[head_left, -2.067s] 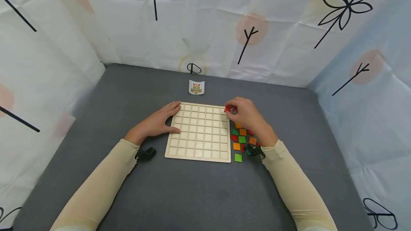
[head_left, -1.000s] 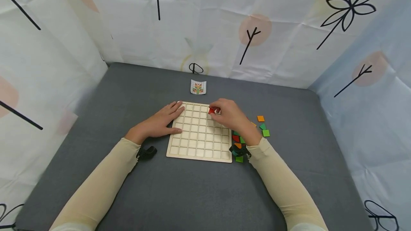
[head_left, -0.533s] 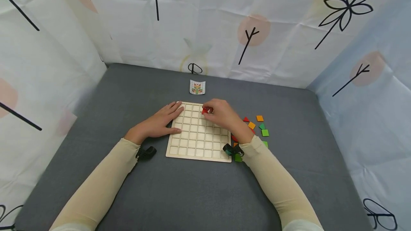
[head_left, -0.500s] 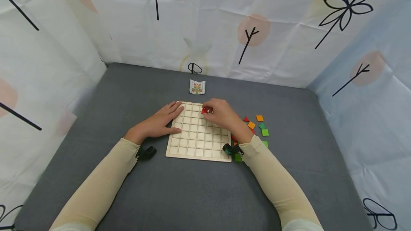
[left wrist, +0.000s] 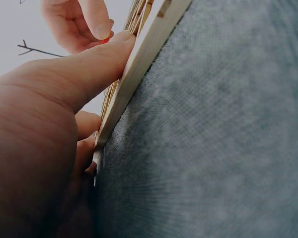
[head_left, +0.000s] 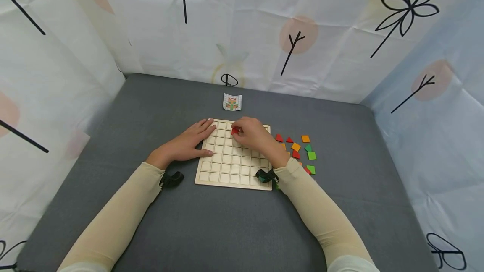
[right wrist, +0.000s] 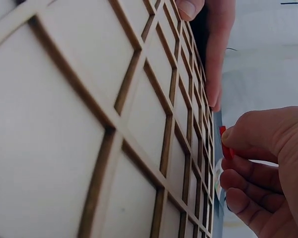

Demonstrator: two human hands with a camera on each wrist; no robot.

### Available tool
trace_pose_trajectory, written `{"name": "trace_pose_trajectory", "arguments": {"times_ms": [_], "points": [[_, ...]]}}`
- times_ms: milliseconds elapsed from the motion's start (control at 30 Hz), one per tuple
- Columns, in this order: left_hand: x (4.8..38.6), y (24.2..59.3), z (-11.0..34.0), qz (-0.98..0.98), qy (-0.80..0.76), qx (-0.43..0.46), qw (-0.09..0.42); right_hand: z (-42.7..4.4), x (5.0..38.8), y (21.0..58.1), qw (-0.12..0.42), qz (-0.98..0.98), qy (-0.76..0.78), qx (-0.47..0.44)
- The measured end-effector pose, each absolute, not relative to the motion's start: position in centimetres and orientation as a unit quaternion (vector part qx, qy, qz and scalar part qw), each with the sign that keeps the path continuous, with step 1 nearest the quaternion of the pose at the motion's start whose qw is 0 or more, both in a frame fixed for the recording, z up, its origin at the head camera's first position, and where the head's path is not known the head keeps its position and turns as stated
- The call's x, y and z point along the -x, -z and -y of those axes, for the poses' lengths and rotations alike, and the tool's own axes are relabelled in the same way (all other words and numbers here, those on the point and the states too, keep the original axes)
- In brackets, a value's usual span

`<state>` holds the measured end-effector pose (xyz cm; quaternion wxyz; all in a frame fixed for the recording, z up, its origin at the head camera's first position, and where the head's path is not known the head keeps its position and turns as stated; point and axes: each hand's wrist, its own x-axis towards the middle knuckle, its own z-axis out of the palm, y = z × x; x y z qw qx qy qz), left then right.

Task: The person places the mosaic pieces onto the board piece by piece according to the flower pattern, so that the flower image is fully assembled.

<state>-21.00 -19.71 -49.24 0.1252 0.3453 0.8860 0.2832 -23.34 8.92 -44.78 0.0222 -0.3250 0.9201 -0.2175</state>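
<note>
A pale wooden grid board point(head_left: 230, 167) lies on the grey table, its square cells bare where they show. My left hand point(head_left: 189, 140) rests on its left edge, fingers spread and straight; in the left wrist view the thumb point(left wrist: 89, 69) presses on the rim. My right hand point(head_left: 253, 134) pinches a small red tile point(head_left: 235, 131) between thumb and fingers, over the upper middle of the board. The right wrist view has the red tile point(right wrist: 226, 144) held just off the grid, with the other fingers loosely curled below it.
Right of the board lie loose tiles, among them an orange square point(head_left: 305, 138), a green square point(head_left: 311, 155) and a red piece point(head_left: 279, 137); my right forearm covers some. A small pattern card point(head_left: 232, 102) lies behind the board. Printed white cloth surrounds the table.
My right hand has carried the red tile leftward from the board's top right corner to its upper middle, uncovering more loose tiles. My left hand has stayed in place.
</note>
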Motion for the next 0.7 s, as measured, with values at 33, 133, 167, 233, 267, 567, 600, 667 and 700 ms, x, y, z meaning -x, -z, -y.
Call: {"name": "trace_pose_trajectory", "arguments": {"times_ms": [33,133,167,233,267,567,600,667,700], "points": [[20.97,49.14,19.71,-0.886,-0.284,-0.344,0.128,-8.76,23.36,44.85,0.024,-0.921,0.214,0.326],[20.84,48.78,19.67,-0.888,-0.280,-0.338,0.135,-8.33,23.42,45.08,0.026,-0.921,0.208,0.329],[20.81,48.72,19.66,-0.889,-0.279,-0.336,0.137,-8.19,23.42,45.10,0.027,-0.920,0.206,0.331],[20.73,48.60,19.62,-0.890,-0.278,-0.334,0.138,-8.01,23.41,45.21,0.024,-0.920,0.201,0.336],[20.70,48.59,19.63,-0.890,-0.279,-0.333,0.138,-7.96,23.40,45.29,0.022,-0.920,0.199,0.337],[20.82,48.81,19.61,-0.891,-0.278,-0.335,0.132,-8.02,22.95,45.49,0.015,-0.916,0.226,0.330],[20.85,48.85,19.62,-0.891,-0.277,-0.335,0.131,-8.03,22.92,45.46,0.016,-0.916,0.229,0.330],[20.90,48.89,19.66,-0.892,-0.275,-0.335,0.131,-8.02,22.89,45.38,0.016,-0.914,0.233,0.331],[20.91,48.89,19.67,-0.892,-0.275,-0.334,0.132,-8.00,22.88,45.34,0.017,-0.914,0.234,0.331]]}}
